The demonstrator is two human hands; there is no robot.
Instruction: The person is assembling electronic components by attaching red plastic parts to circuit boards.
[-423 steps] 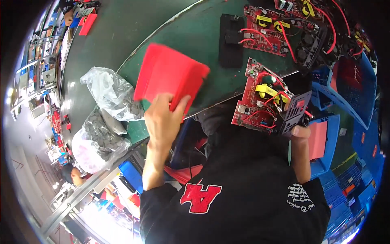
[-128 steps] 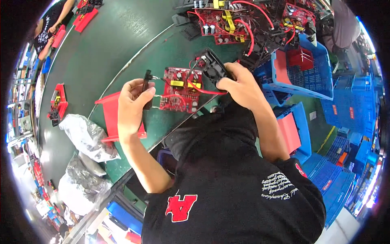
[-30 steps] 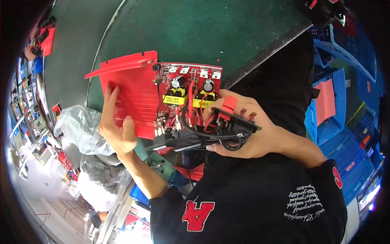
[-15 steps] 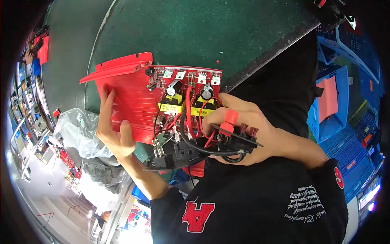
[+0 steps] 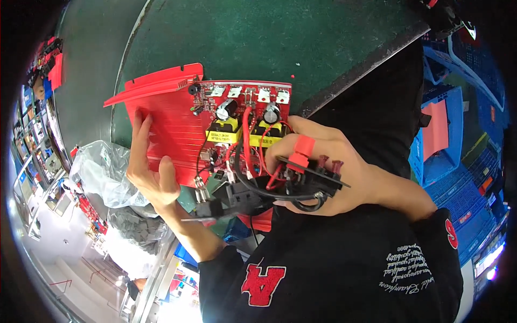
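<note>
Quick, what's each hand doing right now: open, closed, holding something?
Left hand: open, fingers against the red casing; a firm grip cannot be told.
Right hand: curled closed, holding the red circuit board by its right edge.

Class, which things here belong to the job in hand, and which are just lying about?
Job in hand:
red ribbed housing, with the left hand on it
red circuit board, gripped by the right hand
black socket panel, with wires running to the board

Lying about, untouched:
clear plastic bag
blue crate
pink sheet inside the crate
</note>
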